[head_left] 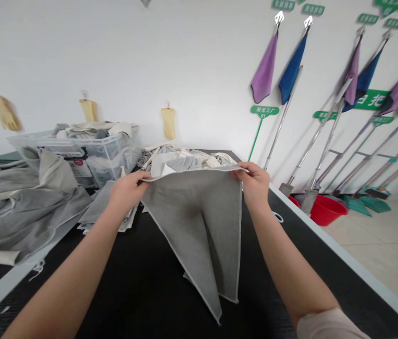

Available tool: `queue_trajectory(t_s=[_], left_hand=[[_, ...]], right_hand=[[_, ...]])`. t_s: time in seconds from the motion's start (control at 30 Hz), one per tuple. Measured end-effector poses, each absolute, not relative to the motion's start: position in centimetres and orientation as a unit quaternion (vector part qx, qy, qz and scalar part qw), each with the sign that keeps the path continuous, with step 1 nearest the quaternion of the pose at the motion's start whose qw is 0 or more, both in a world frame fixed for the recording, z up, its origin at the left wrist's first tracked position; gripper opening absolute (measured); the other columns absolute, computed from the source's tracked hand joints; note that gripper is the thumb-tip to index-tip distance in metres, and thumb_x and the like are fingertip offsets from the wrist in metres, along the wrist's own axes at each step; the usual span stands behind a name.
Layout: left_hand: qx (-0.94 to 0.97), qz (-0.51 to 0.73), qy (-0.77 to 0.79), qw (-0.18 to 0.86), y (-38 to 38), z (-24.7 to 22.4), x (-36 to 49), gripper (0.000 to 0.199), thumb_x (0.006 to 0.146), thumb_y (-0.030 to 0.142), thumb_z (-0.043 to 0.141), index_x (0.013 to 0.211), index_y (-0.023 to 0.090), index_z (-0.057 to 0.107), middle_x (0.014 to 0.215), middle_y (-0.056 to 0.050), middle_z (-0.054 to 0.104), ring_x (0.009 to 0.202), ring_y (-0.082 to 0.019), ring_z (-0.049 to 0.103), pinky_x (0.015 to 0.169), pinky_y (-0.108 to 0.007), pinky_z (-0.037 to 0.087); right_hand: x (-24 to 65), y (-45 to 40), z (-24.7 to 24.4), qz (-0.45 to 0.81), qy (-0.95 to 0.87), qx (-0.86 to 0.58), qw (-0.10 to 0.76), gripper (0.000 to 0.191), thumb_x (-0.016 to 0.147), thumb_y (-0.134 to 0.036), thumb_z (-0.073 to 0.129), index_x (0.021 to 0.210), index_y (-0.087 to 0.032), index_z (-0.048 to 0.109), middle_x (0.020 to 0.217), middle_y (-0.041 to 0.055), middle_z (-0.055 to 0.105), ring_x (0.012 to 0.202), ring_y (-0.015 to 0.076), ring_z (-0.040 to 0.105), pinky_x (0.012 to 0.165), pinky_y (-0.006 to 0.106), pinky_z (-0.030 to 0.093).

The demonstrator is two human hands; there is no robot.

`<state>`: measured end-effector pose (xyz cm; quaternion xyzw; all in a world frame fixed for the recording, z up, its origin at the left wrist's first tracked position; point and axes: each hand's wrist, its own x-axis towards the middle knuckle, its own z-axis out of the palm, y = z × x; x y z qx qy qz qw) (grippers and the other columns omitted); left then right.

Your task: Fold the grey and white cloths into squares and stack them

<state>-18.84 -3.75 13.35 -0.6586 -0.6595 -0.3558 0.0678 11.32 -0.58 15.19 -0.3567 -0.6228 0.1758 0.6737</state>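
The desk [131,282] has a black top with pale edge strips. A loose heap of grey cloth [43,212] lies along its left edge. A clear storage box [105,162], filled with fabric pieces, stands toward the far left corner. To the right of the box, a pile of pale and grey scraps [184,160] occupies the far edge.

The grey cloth [188,202] hangs between and below the two hands, over the middle of the desk, its top edge spanned nearly straight and its lower part folded into two points. Contact between these points and the desk cannot be confirmed from this angle.

Left hand [126,190]: fingers closed in a pinch on the upper left corner. Right hand [254,183]: thumb and fingers pinched on the upper right corner. A small pale ring [278,217] lies near the right edge, beside the right forearm.
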Motion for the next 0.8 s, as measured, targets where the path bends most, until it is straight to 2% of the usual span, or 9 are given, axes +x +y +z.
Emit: queue_trajectory(t_s=[0.13,0.23,0.3,0.43,0.57,0.63,0.73,0.8], left_hand=[[-0.659,-0.362,-0.653,0.096,-2.4,17.5,-19.9,0.025,0.067,0.033,0.046,0.083,0.021,0.061,0.078,0.000,0.061,0.073,-0.016,0.053,0.063,-0.023,0.036],[-0.634,-0.386,-0.656,0.135,-1.2,19.7,-20.2,0.026,0.067,0.033,0.047,0.084,0.020,0.061,0.080,0.000,0.061,0.075,-0.016,0.053,0.064,-0.023,0.036],[-0.626,-0.399,-0.651,0.159,-0.6,21.2,-20.3,0.026,0.067,0.032,0.047,0.085,0.018,0.061,0.082,-0.001,0.061,0.078,-0.015,0.052,0.065,-0.023,0.036],[-0.618,-0.449,-0.608,0.215,-1.2,25.2,-19.7,0.037,0.071,0.031,0.037,0.087,0.007,0.059,0.081,0.000,0.059,0.081,-0.013,0.051,0.068,-0.022,0.033],[-0.596,-0.546,-0.517,0.282,-5.6,28.4,-18.6,0.047,0.073,0.031,0.028,0.091,-0.004,0.054,0.080,0.001,0.053,0.082,-0.013,0.050,0.068,-0.026,0.030],[-0.579,-0.601,-0.475,0.278,-8.6,27.8,-18.4,0.043,0.073,0.031,0.032,0.089,-0.003,0.055,0.078,0.001,0.053,0.079,-0.013,0.051,0.067,-0.028,0.030],[-0.596,-0.686,-0.368,0.197,-13.0,24.1,-19.3,0.019,0.062,0.026,0.056,0.075,0.013,0.063,0.069,0.004,0.057,0.069,-0.010,0.052,0.065,-0.027,0.036],[-0.745,-0.582,-0.324,0.033,-15.3,20.4,-20.3,0.014,0.058,0.022,0.061,0.071,0.026,0.065,0.067,0.006,0.060,0.065,-0.011,0.053,0.062,-0.027,0.038]], right_hand=[[11.6,0.7,17.1,0.211,-0.621,-0.343,0.672,0.013,0.064,-0.027,0.054,0.070,-0.015,0.057,0.055,-0.0029,0.054,0.050,0.0105,0.053,0.050,0.024,0.041],[11.4,2.7,18.1,0.192,-0.644,-0.370,0.642,0.013,0.063,-0.026,0.055,0.061,-0.014,0.054,0.040,-0.0073,0.044,0.035,0.0065,0.043,0.039,0.019,0.032],[11.2,4.3,18.9,0.158,-0.654,-0.386,0.631,0.014,0.062,-0.025,0.056,0.054,-0.013,0.051,0.036,-0.0085,0.039,0.032,0.0051,0.038,0.037,0.018,0.028],[10.5,5.6,22.5,0.098,-0.647,-0.360,0.665,0.011,0.064,-0.021,0.053,0.057,-0.012,0.052,0.042,-0.0074,0.043,0.038,0.0045,0.041,0.043,0.019,0.032],[10.9,1.6,26.1,0.053,-0.652,-0.223,0.723,0.008,0.068,-0.017,0.051,0.067,-0.011,0.056,0.056,-0.0031,0.050,0.054,0.0059,0.048,0.055,0.023,0.038],[11.7,-2.0,25.8,0.030,-0.647,-0.170,0.743,0.006,0.066,-0.016,0.055,0.070,-0.013,0.058,0.065,-0.0001,0.054,0.062,0.0090,0.051,0.059,0.025,0.040],[13.4,-7.4,22.0,0.020,-0.665,-0.173,0.726,0.007,0.067,-0.018,0.056,0.073,-0.019,0.061,0.071,0.0030,0.058,0.067,0.0148,0.054,0.061,0.029,0.042],[14.7,-10.2,18.1,0.087,-0.741,-0.192,0.637,0.010,0.069,-0.022,0.054,0.076,-0.022,0.062,0.076,0.0052,0.059,0.072,0.0185,0.055,0.063,0.032,0.042]])
